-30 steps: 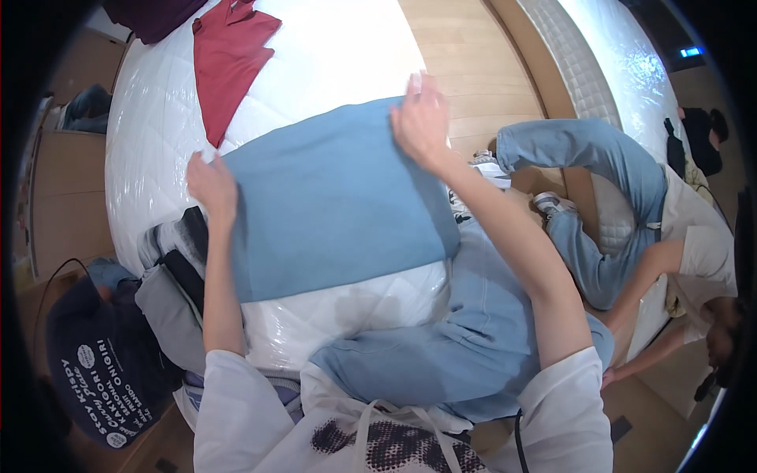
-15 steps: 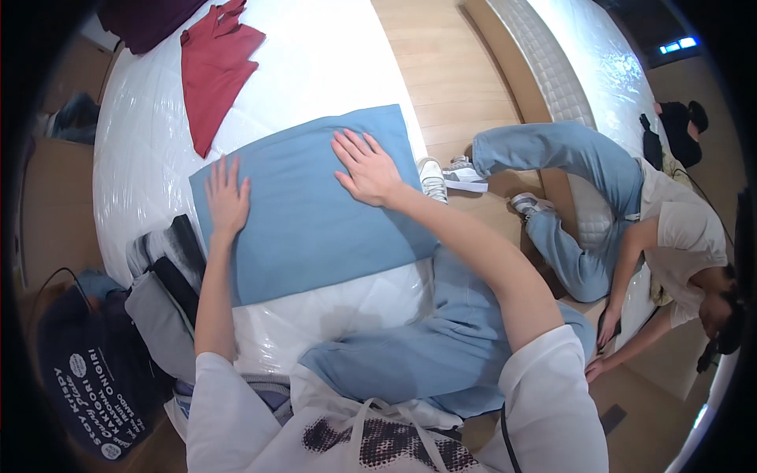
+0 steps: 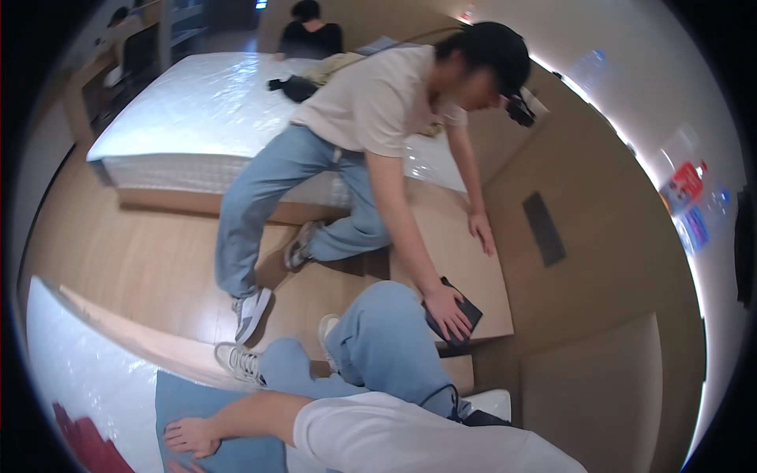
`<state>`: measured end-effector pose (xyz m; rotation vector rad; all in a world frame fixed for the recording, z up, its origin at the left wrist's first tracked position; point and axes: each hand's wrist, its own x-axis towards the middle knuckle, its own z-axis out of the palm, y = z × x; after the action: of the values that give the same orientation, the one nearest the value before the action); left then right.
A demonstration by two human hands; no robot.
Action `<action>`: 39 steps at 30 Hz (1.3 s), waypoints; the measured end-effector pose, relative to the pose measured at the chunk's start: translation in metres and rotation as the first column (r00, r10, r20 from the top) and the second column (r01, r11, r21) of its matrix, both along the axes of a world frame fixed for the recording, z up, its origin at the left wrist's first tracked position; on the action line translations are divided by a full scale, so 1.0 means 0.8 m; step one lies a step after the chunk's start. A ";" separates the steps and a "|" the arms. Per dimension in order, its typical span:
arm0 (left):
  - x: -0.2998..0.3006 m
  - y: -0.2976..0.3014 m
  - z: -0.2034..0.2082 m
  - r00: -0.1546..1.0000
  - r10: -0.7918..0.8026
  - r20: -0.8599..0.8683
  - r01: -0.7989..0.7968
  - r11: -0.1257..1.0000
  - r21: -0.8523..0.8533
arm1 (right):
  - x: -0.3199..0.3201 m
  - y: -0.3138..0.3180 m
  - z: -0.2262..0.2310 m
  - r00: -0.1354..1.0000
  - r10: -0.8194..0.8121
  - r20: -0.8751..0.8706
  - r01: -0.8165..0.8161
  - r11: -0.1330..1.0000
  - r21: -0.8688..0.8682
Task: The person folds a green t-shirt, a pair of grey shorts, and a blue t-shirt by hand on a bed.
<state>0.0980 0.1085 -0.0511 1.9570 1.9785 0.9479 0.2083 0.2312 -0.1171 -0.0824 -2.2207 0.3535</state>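
Note:
A blue cloth (image 3: 175,392) lies spread on the plastic-wrapped mattress (image 3: 87,347) at the lower left. My right hand (image 3: 192,436) rests on it palm down, open, fingers stretched out and holding nothing. Only some fingers of my left hand (image 3: 186,467) show at the bottom edge, over the same cloth; they look stretched out and the rest is cut off. A dark red garment (image 3: 88,443) lies on the mattress beyond the cloth's left side.
A co-worker in a light T-shirt (image 3: 371,102) leans over a wooden bedside unit (image 3: 481,276), one hand on a dark flat object (image 3: 465,319). Behind stands another wrapped mattress (image 3: 197,110), with a person in black (image 3: 311,35) beyond. Plastic bottles (image 3: 694,225) stand along the lit ledge.
My view has swung far to the right, so the cloth and my hands now sit at the lower left. My right hand stays flat on the cloth; my left is mostly out of frame.

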 end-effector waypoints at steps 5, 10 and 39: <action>-0.023 -0.191 0.070 0.480 0.217 -0.850 -0.328 0.943 0.056 | 0.022 -0.040 0.026 0.981 0.049 0.187 -0.035 0.996 -0.079; -0.105 -0.197 0.018 0.420 0.313 -0.852 -0.595 0.803 0.002 | 0.037 0.038 0.027 0.818 -0.246 0.520 0.523 0.694 -0.495; -0.050 -0.380 -0.047 0.763 0.540 -0.354 -0.592 0.804 -0.049 | 0.045 -0.150 0.096 0.804 0.033 0.594 -0.021 0.999 -0.028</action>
<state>0.0581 -0.1953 -0.0885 1.5082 2.8390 0.5525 0.2440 0.1115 -0.0401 -0.1964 -2.8490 0.4055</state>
